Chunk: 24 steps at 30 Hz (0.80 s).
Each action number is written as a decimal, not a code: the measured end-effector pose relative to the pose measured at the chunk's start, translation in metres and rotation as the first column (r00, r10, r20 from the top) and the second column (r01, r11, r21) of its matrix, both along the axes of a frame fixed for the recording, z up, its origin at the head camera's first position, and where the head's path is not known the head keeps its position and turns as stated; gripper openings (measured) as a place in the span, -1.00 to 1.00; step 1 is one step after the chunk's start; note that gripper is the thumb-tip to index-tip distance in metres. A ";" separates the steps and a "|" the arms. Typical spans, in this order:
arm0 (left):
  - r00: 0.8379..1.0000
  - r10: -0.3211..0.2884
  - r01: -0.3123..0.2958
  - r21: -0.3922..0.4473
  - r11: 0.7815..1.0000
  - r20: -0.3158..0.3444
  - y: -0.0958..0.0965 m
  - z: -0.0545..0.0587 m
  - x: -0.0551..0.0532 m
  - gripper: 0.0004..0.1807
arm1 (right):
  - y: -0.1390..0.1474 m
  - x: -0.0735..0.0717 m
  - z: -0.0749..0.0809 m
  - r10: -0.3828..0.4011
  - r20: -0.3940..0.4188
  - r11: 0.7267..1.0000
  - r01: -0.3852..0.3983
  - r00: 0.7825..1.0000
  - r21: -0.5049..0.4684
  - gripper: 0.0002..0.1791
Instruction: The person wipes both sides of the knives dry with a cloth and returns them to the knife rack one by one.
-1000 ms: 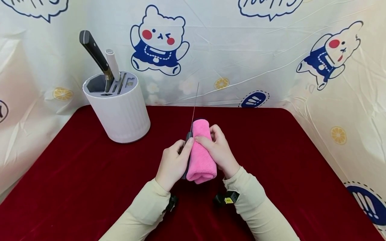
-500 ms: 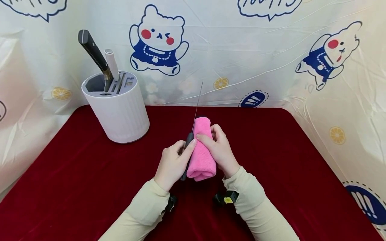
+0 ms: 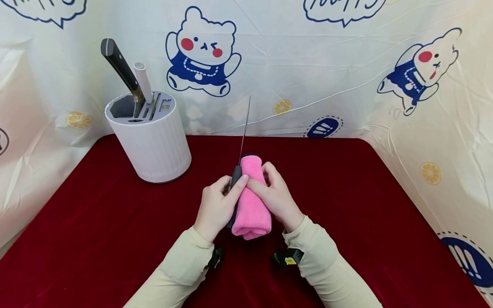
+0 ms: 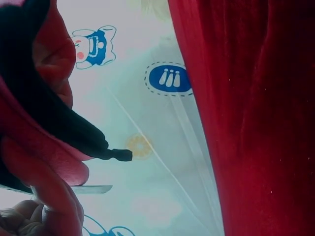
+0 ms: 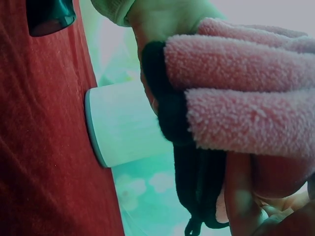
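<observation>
In the head view my left hand (image 3: pixel 215 207) grips the dark handle (image 3: pixel 235 188) of a knife, its thin blade (image 3: pixel 245 128) pointing up and away, seen nearly edge-on. My right hand (image 3: pixel 280 199) holds a rolled pink towel (image 3: pixel 251 209) right beside that handle, thumb on top and fingers behind it. The left thumb tip reaches onto the towel. Dark trim (image 4: pixel 49 108) runs along the towel's edge in the left wrist view, with part of the blade (image 4: pixel 96 189) below. Fluffy folds of the towel (image 5: pixel 246 64) and a dark hanging loop (image 5: pixel 194 227) show in the right wrist view.
A white knife block (image 3: pixel 154 149) stands at the back left of the red-covered table (image 3: pixel 96 222). A black-handled knife (image 3: pixel 120 67) and a white-handled tool (image 3: pixel 143 82) rise from its slots. A printed curtain (image 3: pixel 269 51) hangs behind the table.
The knife and towel first shift slightly right and up, then both hands carry them left and a little toward me. The blade tip swings left. Both grips hold throughout.
</observation>
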<state>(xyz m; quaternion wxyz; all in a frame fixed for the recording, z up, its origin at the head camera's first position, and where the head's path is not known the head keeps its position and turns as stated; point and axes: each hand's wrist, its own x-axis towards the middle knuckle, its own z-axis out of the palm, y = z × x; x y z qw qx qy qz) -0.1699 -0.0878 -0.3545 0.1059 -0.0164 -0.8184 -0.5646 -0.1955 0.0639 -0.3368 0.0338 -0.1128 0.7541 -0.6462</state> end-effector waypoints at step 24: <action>0.999 0.026 -0.031 0.113 0.993 0.042 -0.018 0.006 -0.007 -0.59 | 0.000 0.010 0.008 0.221 0.034 0.970 -0.223 0.975 0.093 -0.75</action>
